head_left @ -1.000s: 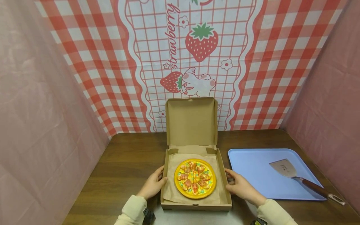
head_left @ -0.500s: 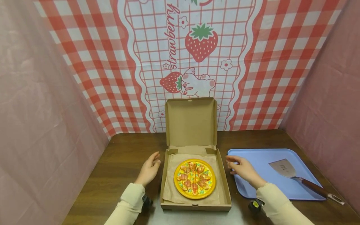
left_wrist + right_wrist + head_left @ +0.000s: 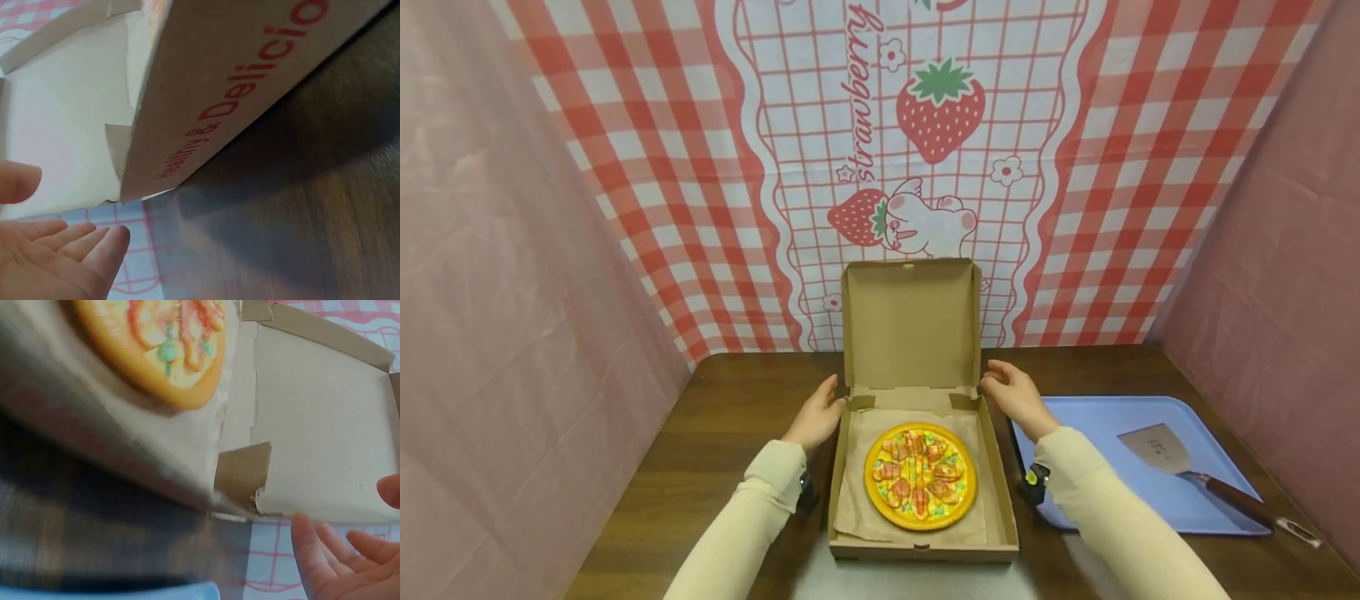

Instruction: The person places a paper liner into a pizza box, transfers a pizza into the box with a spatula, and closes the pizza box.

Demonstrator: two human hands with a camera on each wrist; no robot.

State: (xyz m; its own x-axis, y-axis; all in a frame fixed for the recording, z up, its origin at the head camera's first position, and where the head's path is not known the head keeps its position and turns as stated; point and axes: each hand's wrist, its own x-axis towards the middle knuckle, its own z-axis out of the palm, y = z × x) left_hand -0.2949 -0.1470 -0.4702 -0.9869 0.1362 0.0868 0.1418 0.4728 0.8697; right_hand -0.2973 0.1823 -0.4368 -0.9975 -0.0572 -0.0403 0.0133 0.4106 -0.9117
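A cardboard pizza box (image 3: 1000, 508) stands on the table with its lid (image 3: 912, 327) raised against the back cloth. Inside, on brown paper (image 3: 857, 500), lies a round toy-like pizza (image 3: 921, 477) with a yellow crust. My left hand (image 3: 817, 415) is beside the box's rear left corner, fingers extended and holding nothing. On the opposite side, my right hand (image 3: 1017, 398) is at the rear right corner near the lid's lower edge. In the right wrist view its fingers (image 3: 306, 540) are spread, close below the lid's side. Red lettering shows on the box's left wall (image 3: 206, 106) in the left wrist view.
To the right lies a blue tray (image 3: 1075, 467). On it rests a spatula (image 3: 1157, 448) with a wooden handle that sticks out past the tray's front right corner. A red-checked strawberry cloth (image 3: 925, 208) hangs directly behind the lid.
Both hands first let go of the box's sides and drew outward. Since then they have moved forward and inward to the rear corners by the lid. Box and pizza stay put.
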